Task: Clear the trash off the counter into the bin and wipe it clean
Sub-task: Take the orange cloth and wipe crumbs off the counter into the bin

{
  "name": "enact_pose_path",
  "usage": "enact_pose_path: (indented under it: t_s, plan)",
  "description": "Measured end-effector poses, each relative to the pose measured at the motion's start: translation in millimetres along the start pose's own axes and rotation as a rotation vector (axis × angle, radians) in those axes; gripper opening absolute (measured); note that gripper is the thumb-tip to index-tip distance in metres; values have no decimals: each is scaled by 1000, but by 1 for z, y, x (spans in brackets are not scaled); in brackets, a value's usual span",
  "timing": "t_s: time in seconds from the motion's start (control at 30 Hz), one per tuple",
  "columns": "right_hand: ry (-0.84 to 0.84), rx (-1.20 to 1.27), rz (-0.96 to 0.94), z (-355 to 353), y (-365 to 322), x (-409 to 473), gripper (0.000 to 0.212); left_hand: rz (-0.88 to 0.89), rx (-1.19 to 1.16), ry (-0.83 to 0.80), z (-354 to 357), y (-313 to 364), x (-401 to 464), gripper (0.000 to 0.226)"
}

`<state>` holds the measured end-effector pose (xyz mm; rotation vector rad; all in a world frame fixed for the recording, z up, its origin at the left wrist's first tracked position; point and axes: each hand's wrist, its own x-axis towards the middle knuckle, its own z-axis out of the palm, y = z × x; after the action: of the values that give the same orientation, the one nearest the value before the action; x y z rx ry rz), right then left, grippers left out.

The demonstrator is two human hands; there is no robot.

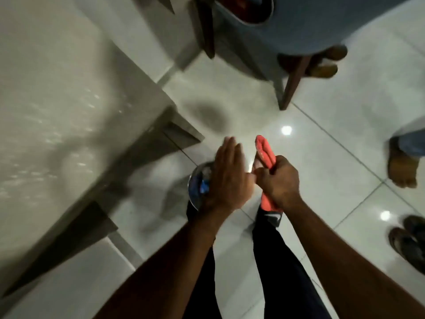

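Two bare forearms reach forward from the bottom edge, above dark trouser legs and a glossy white tiled floor (322, 134). Left of them runs the pale worktop (46, 100), its surface blurred. At the top stands a grey-blue chair (310, 24) on dark wooden legs, and another person's bare foot (402, 169) shows at the right edge. Below the left hand (226, 178), whose fingers lie flat and loosely together, palm down and holding nothing, sits a small round shiny bin (199, 183) with something blue inside. Just beside it, the right hand (279, 180) has its fingers clamped around a rolled orange-red cloth (265, 149), which sticks out above and below the fist.
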<state>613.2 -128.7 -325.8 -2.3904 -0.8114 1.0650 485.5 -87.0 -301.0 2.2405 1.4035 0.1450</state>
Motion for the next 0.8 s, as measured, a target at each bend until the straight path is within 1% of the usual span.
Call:
enact_pose_path:
  t_s: [0.07,0.13,0.2,0.27,0.3,0.33,0.37,0.4,0.43,0.47,0.53,0.6,0.7,0.8]
  plan:
    - [-55,3,41,34,37,6,25,-236,43,-68,48,-42,-27,66]
    - [-96,4,25,68,68,12,29,-506,52,-124,85,-81,-51,70]
    - [-140,35,6,97,87,16,36,-761,85,-132,112,-112,-68,74]
    - [-181,66,-1,123,100,20,51,-1027,29,-131,135,-134,-79,81]
    - [-208,82,0,134,103,21,58,-1167,-77,-141,145,-143,-82,84]
    - [-233,95,-2,141,105,21,64,-1311,-255,-136,153,-151,-83,82]
    - [-248,99,-6,149,106,21,68,-1432,-494,-111,161,-157,-82,73]
    - [-253,97,-8,154,108,20,70,-1506,-740,-77,165,-162,-80,59]
    - [-249,97,-9,157,108,20,71,-1508,-915,-42,166,-164,-78,47]
    - [-240,101,1,158,108,20,70,-1468,-979,-15,165,-164,-77,40]
    - [-207,98,39,149,104,24,64,-1390,-1016,32,156,-157,-74,36]
    - [-166,76,70,129,91,24,57,-1354,-1059,61,138,-140,-73,37]
    - [-113,63,22,83,57,-3,50,-1316,-1069,57,83,-105,-79,29]
    - [-80,51,-31,24,8,-54,49,-1280,-1156,6,-2,-63,-93,27]
